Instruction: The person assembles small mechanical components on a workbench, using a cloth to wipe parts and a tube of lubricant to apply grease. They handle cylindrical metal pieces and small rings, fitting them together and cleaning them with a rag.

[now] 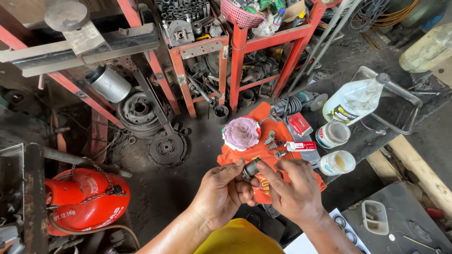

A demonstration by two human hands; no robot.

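Note:
My left hand [221, 192] grips a small round metal part [250, 168], a short cylinder, between thumb and fingers. My right hand [294, 188] sits beside it, fingertips touching the same part from the right. Both hands hover over an orange cloth [256, 149] spread on a dark bench. On the cloth lie several small metal fittings [273, 144], a pink rag bundle [241, 133], a small red box [299, 124] and a white-and-red tube [301, 146].
Two round open tubs [332, 134] [337, 162] and a white plastic jug [354, 99] stand right of the cloth. An angle grinder [296, 103] lies behind it. A red gas cylinder [84, 200] sits at left. Red metal racks [245, 51] hold parts. Clutch discs [165, 148] lie on the floor.

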